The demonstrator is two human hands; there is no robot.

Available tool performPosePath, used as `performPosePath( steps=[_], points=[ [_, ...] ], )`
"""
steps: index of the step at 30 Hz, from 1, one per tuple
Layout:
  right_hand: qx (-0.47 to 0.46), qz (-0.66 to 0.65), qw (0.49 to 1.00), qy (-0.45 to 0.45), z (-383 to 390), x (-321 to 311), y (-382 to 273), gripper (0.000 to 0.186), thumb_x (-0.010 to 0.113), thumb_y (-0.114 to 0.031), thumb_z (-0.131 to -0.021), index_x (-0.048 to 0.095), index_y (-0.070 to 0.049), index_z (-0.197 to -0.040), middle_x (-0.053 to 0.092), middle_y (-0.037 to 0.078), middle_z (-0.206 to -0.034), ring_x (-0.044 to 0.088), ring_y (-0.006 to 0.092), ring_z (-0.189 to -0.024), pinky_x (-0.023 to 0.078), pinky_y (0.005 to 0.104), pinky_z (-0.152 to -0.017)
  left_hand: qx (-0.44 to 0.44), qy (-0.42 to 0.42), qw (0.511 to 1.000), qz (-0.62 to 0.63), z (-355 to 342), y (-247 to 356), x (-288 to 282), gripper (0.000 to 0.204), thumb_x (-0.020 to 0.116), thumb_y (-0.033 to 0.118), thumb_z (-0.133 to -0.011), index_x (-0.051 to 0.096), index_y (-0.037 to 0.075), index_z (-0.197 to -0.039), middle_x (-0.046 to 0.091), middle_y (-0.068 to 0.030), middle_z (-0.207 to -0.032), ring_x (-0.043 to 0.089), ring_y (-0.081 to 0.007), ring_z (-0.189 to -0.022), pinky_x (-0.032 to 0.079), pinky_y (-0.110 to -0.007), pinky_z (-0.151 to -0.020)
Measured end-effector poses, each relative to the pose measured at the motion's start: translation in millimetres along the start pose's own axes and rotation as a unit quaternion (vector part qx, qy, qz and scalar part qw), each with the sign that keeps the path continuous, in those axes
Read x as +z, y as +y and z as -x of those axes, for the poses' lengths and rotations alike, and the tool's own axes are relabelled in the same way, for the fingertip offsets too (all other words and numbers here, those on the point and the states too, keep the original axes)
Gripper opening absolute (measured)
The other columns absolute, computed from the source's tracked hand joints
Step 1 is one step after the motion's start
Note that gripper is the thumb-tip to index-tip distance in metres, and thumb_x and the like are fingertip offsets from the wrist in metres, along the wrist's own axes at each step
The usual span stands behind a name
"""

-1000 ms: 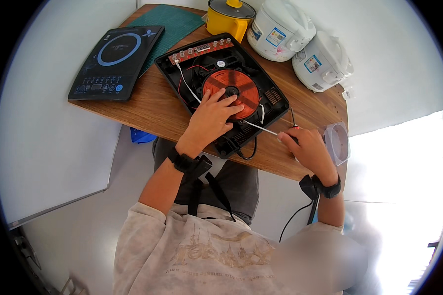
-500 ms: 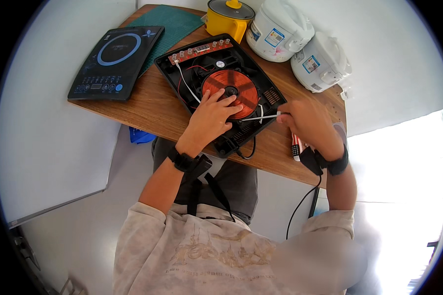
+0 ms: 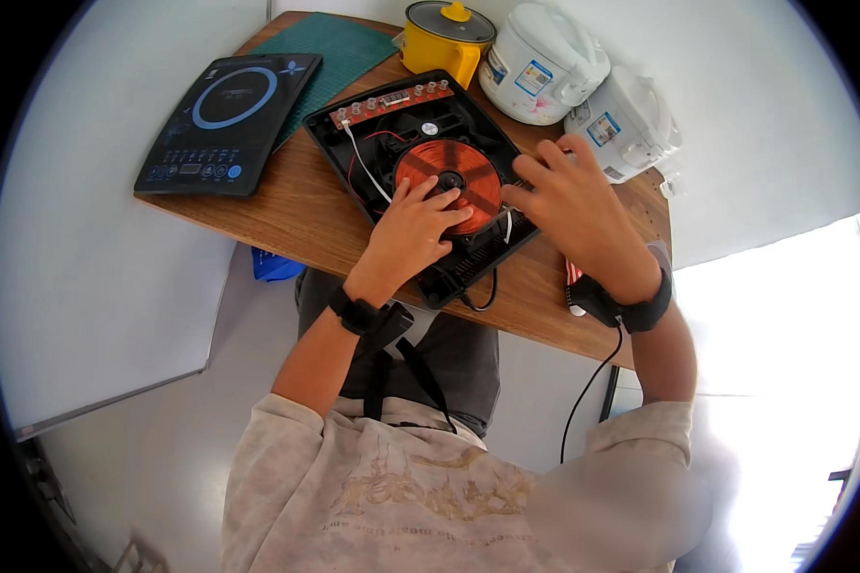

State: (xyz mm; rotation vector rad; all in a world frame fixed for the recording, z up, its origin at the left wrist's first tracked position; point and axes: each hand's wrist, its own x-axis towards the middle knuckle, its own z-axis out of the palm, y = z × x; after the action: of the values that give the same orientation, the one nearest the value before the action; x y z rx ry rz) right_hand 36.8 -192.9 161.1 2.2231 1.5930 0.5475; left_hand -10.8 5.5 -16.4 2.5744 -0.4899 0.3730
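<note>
Fingers of my left hand are loosely spread and resting flat on the copper coil; nothing pinched there. My right hand hovers over the right edge of the opened induction cooker, fingers fanned wide apart, gripping nothing I can see. That cooker base sits mid-table, its long axis running diagonally from far left to near right, the circuit strip at its far end, a white wire trailing along its left side. The wooden table stands against a white wall, pale floor below. Far left lies the black glass top panel, flat, beside a green cutting mat. Along the far edge: a yellow cooker pot with its lid on, then two white rice cookers, lids shut, so contents are hidden. A red-handled tool lies just beneath my right wrist; I can't tell exactly what kind.
</note>
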Motion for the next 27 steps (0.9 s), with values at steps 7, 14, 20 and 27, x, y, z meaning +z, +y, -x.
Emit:
performPosePath(
  steps=[7, 14, 20, 27],
  points=[
    [0.217, -0.301, 0.922, -0.114, 57.3, 12.6, -2.1, 0.024, 0.068, -0.03, -0.096, 0.077, -0.009, -0.103, 0.071, 0.014, -0.092, 0.066, 0.0348, -0.09, 0.051, 0.0433, -0.078, 0.009, -0.001, 1.0, 0.014, -1.2, 0.2, 1.6, 0.061, 0.083, 0.016, -0.077, 0.069, 0.022, -0.136, 0.058, -0.0066, -0.149, 0.045, -0.0352, -0.144, 0.03, -0.059, -0.122],
    [0.309, -0.392, 0.857, -0.128, 68.0, 3.1, -13.2, 0.029, 0.065, -0.03, -0.099, 0.079, -0.005, -0.099, 0.068, 0.02, -0.075, 0.065, 0.0401, -0.069, 0.052, 0.0454, -0.067, -0.003, -0.007, 1.0, 0.016, -0.5, 1.5, -1.1, 0.061, 0.083, 0.015, -0.077, 0.069, 0.023, -0.136, 0.059, -0.0061, -0.149, 0.044, -0.0344, -0.144, 0.03, -0.058, -0.122],
    [0.314, -0.397, 0.854, -0.117, 73.4, 11.4, -15.9, 0.028, 0.067, -0.027, -0.099, 0.078, -0.001, -0.099, 0.067, 0.019, -0.07, 0.063, 0.0356, -0.063, 0.049, 0.0421, -0.064, 0.0, 0.003, 1.0, 0.02, -0.4, -0.1, 1.5, 0.061, 0.083, 0.016, -0.077, 0.069, 0.023, -0.136, 0.058, -0.0062, -0.149, 0.045, -0.0347, -0.144, 0.03, -0.059, -0.122],
    [0.344, -0.409, 0.829, -0.165, 72.6, 7.5, -16.3, 0.028, 0.068, -0.025, -0.098, 0.077, 0.001, -0.098, 0.065, 0.018, -0.069, 0.062, 0.0326, -0.061, 0.047, 0.0402, -0.063, -0.003, -0.004, 1.0, 0.015, -0.4, 0.2, 1.1, 0.061, 0.082, 0.016, -0.077, 0.069, 0.023, -0.136, 0.058, -0.0062, -0.15, 0.044, -0.035, -0.144, 0.03, -0.059, -0.122]
  ],
)
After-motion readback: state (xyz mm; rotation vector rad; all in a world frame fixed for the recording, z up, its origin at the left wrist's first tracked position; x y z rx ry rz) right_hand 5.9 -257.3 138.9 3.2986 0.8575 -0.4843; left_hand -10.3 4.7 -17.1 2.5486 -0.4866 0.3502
